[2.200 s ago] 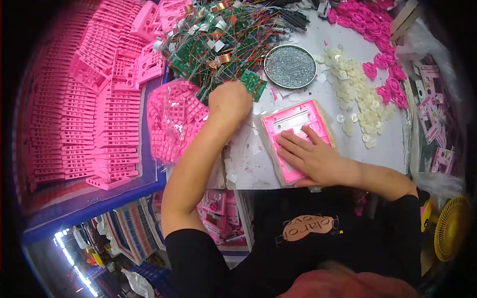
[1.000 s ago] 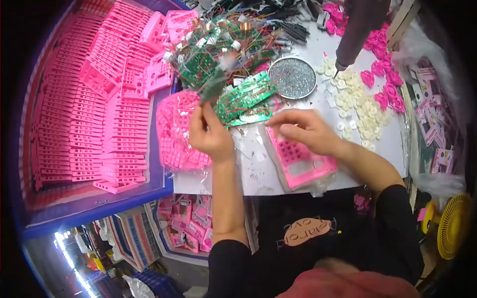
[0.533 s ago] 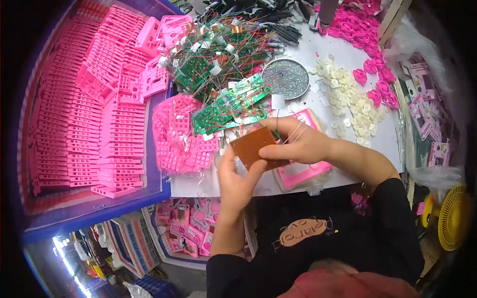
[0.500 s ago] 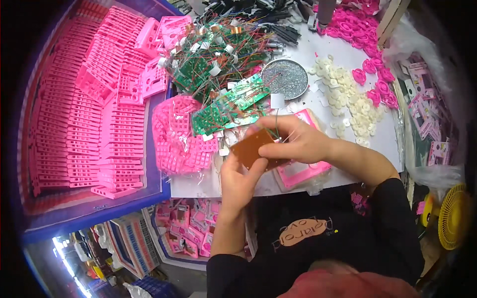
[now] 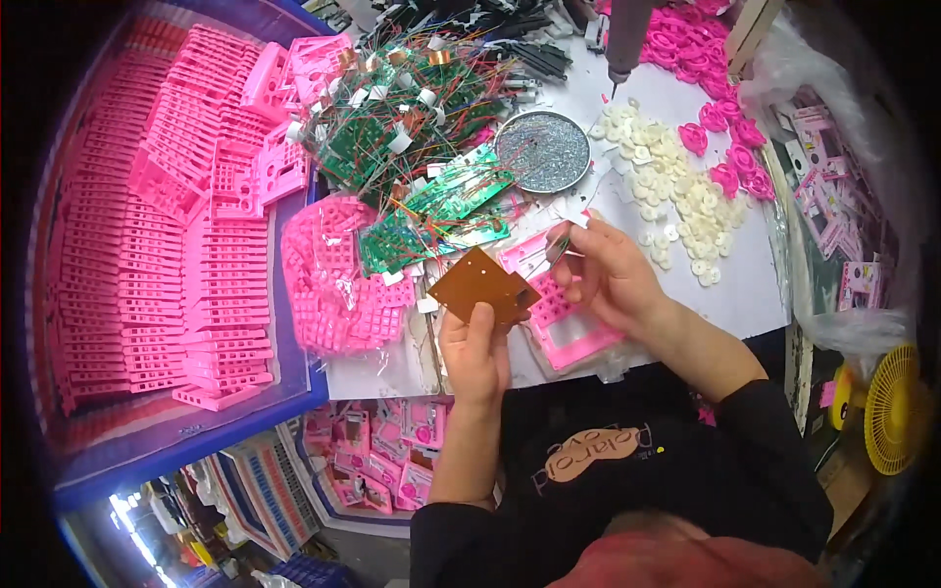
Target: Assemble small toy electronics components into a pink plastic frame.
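Counter [image 5: 725, 318] lies ahead; left hand [image 5: 474, 358] now alone pinches brown board [image 5: 474, 282]; half-curled right hand [image 5: 619, 272], alongside, holds wired part [image 5: 557, 243].

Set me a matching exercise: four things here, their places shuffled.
1. Pale discs
2. Brown board
3. Fan
4. Pink casings

A. Inside the blue crate
B. Picture's lower right
C. Heaped right of the round dish
D. Held in the left hand

Pairs: 1-C, 2-D, 3-B, 4-A
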Demonstrator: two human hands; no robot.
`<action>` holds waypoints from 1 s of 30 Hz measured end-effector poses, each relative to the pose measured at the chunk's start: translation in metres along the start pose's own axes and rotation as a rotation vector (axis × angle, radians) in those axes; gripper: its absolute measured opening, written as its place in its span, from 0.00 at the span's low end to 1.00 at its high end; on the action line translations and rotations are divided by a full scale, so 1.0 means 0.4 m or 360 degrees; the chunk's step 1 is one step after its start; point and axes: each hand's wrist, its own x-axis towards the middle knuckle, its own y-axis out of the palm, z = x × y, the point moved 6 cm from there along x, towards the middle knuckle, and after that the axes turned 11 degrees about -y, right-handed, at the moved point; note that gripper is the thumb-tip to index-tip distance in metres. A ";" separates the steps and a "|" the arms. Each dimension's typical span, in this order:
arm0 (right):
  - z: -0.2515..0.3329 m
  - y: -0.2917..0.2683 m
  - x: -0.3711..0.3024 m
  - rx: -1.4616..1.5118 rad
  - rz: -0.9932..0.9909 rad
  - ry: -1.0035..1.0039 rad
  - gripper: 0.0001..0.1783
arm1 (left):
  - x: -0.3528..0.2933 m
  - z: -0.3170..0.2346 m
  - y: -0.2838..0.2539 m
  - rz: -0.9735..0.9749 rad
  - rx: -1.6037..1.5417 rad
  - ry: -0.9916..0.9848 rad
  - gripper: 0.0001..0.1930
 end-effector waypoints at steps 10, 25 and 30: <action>-0.094 -0.036 0.026 -0.0093 0.0136 0.0431 0.11 | 0.020 -0.004 0.007 0.0246 -0.0138 0.0037 0.25; -0.074 0.000 0.033 0.0084 0.0076 0.0184 0.10 | 0.028 0.000 0.003 0.0200 -0.0240 0.0065 0.24; -0.113 -0.008 0.020 0.0020 0.0144 0.0448 0.09 | 0.036 0.000 0.009 0.0427 -0.0297 0.0022 0.23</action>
